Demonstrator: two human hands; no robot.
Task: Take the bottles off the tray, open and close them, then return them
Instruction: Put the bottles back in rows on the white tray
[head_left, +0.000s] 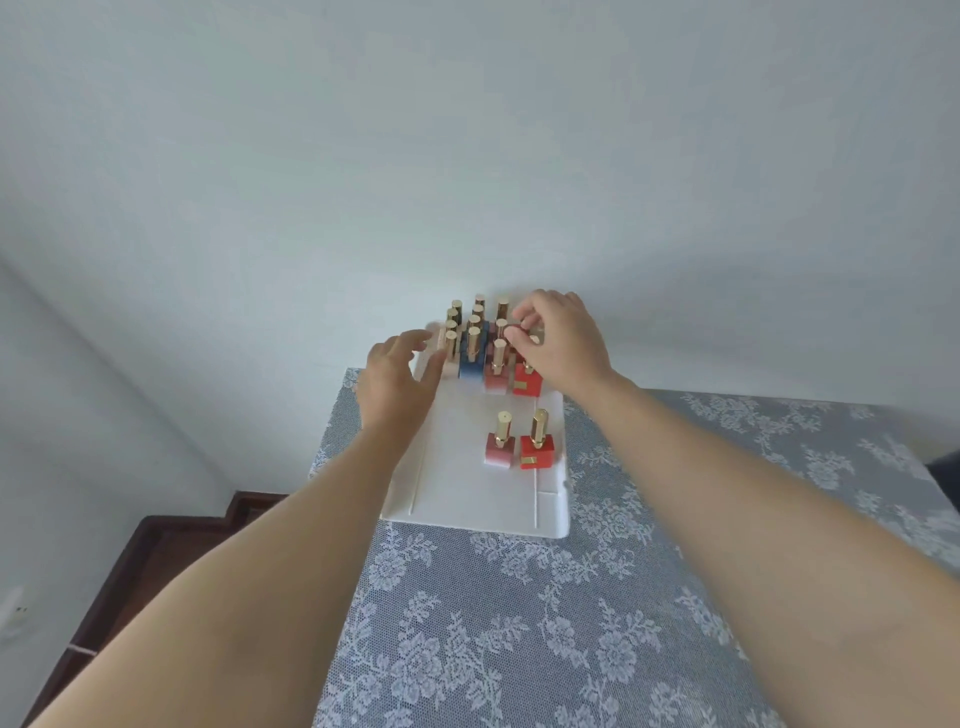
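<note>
A white tray (467, 499) lies on the table with several small square bottles with gold caps crowded at its far end (475, 338). Two more stand apart near the middle: a pink bottle (500, 447) and a red bottle (537, 451). My right hand (558, 343) reaches over the far right of the cluster, its thumb and fingers pinching the gold cap of a bottle there; that bottle's body is hidden by the hand. My left hand (397, 382) hovers at the tray's far left edge with fingers relaxed and spread, holding nothing.
The table wears a grey lace cloth (519, 623) with white flowers and stands against a pale wall. Beyond the table's left edge a dark wooden floor (156, 545) shows. A red bottle (527, 384) stands at the cluster's front right.
</note>
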